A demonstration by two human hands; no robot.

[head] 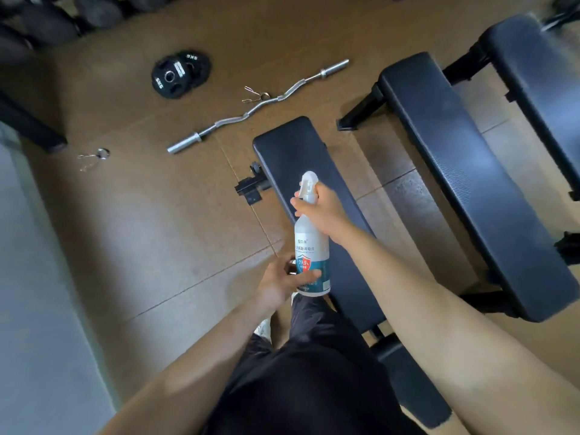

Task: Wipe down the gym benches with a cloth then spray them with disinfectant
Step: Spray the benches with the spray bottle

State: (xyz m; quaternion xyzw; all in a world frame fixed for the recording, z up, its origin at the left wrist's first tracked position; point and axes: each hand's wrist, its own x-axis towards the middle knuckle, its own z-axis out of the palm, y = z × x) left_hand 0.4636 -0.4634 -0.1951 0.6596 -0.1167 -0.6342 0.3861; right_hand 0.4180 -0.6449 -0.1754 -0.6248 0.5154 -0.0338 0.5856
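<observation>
- At the bottom of the frame I see dark shorts and both bare forearms reaching up toward the middle.
- My left hand sits just below centre, its fingers wrapped around the lower part of the disinfectant spray bottle, over the teal and white label.
- My right hand is above it, at centre frame, closed around the bottle's neck under the white trigger head; whether a finger is pressing the trigger I cannot tell.
- The bottle stands roughly upright, held in the air over the left edge of the nearest desk, a dark padded bench running from centre frame down to the lower right.
- A second desk lies to the right, parallel and apart, and a third desk shows at the upper right corner.
- On the brown floor, upper centre, lies a curl bar with a spring collar just beside it.
- Another collar lies at mid-left.
- Black weight plates are stacked in the upper left.
</observation>
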